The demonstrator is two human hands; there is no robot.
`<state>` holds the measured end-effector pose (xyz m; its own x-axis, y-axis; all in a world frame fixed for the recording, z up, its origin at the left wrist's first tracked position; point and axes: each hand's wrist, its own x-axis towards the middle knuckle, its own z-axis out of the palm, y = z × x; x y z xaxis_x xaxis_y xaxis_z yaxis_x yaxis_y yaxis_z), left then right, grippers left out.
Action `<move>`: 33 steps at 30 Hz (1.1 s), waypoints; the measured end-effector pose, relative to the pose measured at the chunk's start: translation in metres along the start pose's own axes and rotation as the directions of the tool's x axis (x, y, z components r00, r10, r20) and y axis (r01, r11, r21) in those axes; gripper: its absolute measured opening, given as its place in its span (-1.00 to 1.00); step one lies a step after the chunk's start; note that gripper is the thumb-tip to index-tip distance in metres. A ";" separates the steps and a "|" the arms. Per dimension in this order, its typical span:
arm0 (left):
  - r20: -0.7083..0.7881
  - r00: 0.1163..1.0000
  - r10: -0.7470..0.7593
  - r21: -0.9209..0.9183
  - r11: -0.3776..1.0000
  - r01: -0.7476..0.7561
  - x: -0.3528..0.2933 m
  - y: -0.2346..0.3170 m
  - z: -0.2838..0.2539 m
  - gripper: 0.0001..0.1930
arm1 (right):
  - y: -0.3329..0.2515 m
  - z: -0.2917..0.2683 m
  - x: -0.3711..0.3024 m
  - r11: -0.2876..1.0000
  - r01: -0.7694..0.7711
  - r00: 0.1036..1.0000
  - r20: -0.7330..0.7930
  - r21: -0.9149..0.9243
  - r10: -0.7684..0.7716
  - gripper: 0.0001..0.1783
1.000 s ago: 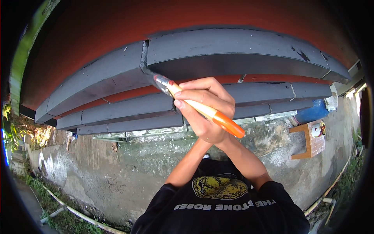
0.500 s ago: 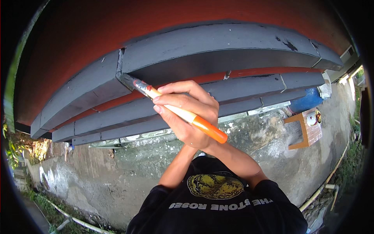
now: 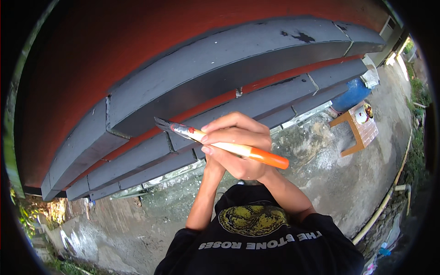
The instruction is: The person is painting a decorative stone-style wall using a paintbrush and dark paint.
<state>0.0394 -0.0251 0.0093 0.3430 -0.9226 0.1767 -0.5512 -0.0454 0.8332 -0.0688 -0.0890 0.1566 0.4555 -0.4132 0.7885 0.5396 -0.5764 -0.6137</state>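
In my right hand (image 3: 240,140) is a paintbrush (image 3: 270,158) with an orange-ended, pale wooden handle, gripped between thumb and fingers. Its dark, paint-coated bristles point left, and red smears mark the part near them. The tip hovers in front of the grey ledges, apart from the vertical joint (image 3: 108,114) in the upper grey ledge (image 3: 192,68). Behind my right hand and wrist sits my left hand (image 3: 213,167), mostly covered, so its fingers do not show.
A red wall (image 3: 114,41) rises behind the stacked grey ledges. To the right stand a blue drum (image 3: 350,96) and a brown stool (image 3: 364,130) with a white tub (image 3: 362,114) on it. Stained concrete floor (image 3: 321,183) spreads below, edged by a pale pipe (image 3: 385,206).
The brush tip has left the joint in the upper ledge and is now away from it, lower and to the right. The whole view has tilted and shifted.
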 end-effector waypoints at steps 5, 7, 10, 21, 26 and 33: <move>-0.053 0.984 -0.169 0.676 0.720 0.160 0.002 0.011 0.009 -0.31 | 0.033 -0.077 -0.007 0.985 -0.135 0.965 -0.239 -0.109 0.106 -0.83; -0.067 0.975 -0.210 0.672 0.713 0.200 0.003 0.016 0.011 -0.33 | 0.042 -0.128 -0.015 0.979 -0.202 0.917 -0.353 -0.018 0.182 -0.83; -0.091 0.968 -0.233 0.667 0.708 0.233 0.006 0.021 0.014 -0.34 | 0.058 -0.218 -0.015 0.989 -0.100 0.853 -0.522 -0.108 0.029 -0.80; -0.166 0.915 -0.367 0.649 0.659 0.381 0.019 0.036 0.026 -0.37 | 0.063 -0.387 -0.017 0.963 -0.098 0.692 -0.712 -0.252 -0.116 -0.72; -0.223 0.884 -0.412 0.623 0.637 0.454 0.026 0.039 0.035 -0.38 | 0.051 -0.263 -0.016 0.971 -0.088 0.887 -0.427 0.221 0.178 -0.77; -0.250 0.867 -0.430 0.633 0.605 0.483 0.028 0.042 0.041 -0.38 | 0.065 -0.270 0.011 0.981 -0.103 0.922 -0.353 0.166 0.157 -0.80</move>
<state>-0.0054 -0.0689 0.0278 0.7249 -0.6848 -0.0745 -0.6494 -0.7154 0.2576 -0.2197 -0.3212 0.1363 0.2546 -0.7204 0.6452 0.6001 -0.4055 -0.6896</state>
